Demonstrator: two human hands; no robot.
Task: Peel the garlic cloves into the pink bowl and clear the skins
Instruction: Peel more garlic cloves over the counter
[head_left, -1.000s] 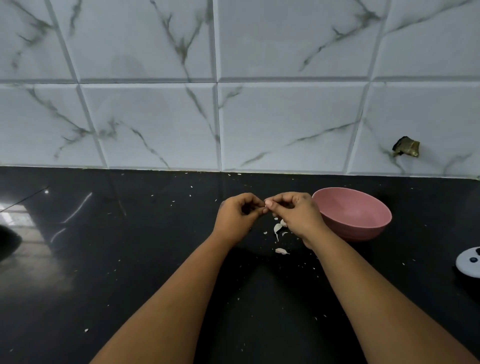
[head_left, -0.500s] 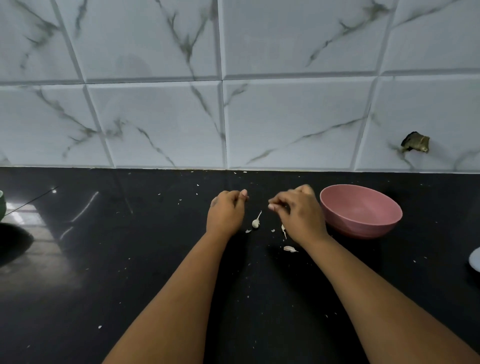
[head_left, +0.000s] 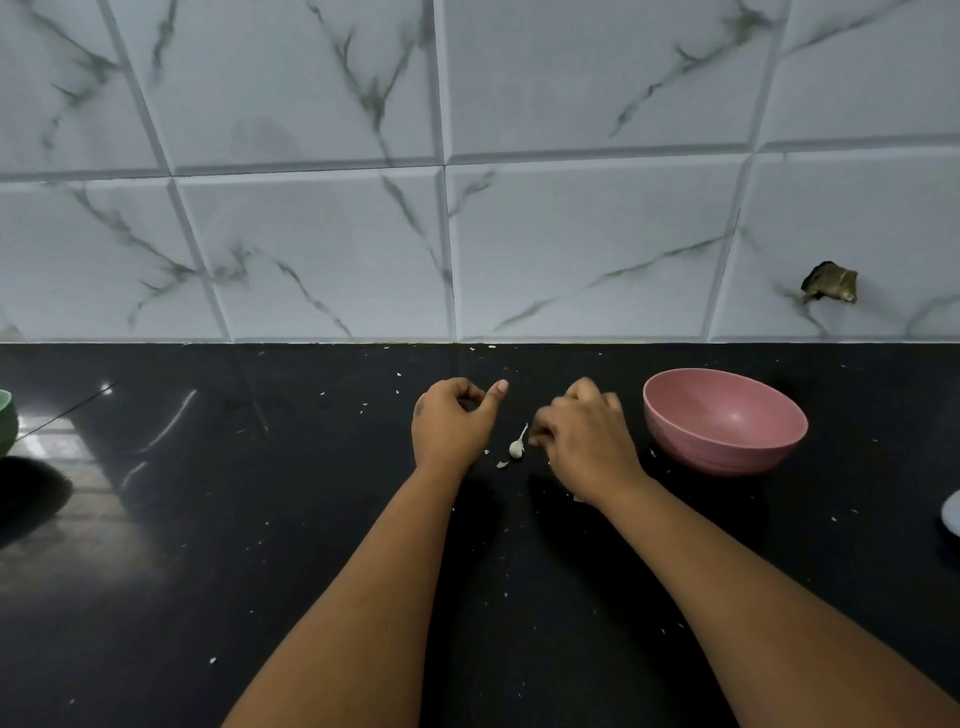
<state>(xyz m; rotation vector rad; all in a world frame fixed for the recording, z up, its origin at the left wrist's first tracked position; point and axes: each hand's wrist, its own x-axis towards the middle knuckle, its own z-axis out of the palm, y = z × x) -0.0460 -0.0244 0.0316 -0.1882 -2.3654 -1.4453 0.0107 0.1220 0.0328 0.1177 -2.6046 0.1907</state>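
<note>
A small garlic clove (head_left: 516, 448) with a thin tail lies on the black counter (head_left: 260, 519) between my hands. My left hand (head_left: 451, 426) hovers to its left in a loose fist with the thumb sticking up; nothing shows in it. My right hand (head_left: 587, 447) is motion-blurred, its bent fingertips just right of the clove; I cannot tell whether they pinch anything. The pink bowl (head_left: 769, 447) stands to the right of my right hand and looks bare inside. A skin flake (head_left: 501, 464) lies beside the clove, another (head_left: 577, 499) by my right wrist.
Tiny skin crumbs are scattered over the counter. A green bowl (head_left: 6, 421) peeks in at the left edge and a white object (head_left: 953, 512) at the right edge. The marble-tiled wall (head_left: 467, 234) closes off the back.
My hands, which met over the counter a second ago, have parted. The clove now lies on the counter between them. My right hand has dropped toward the clove.
</note>
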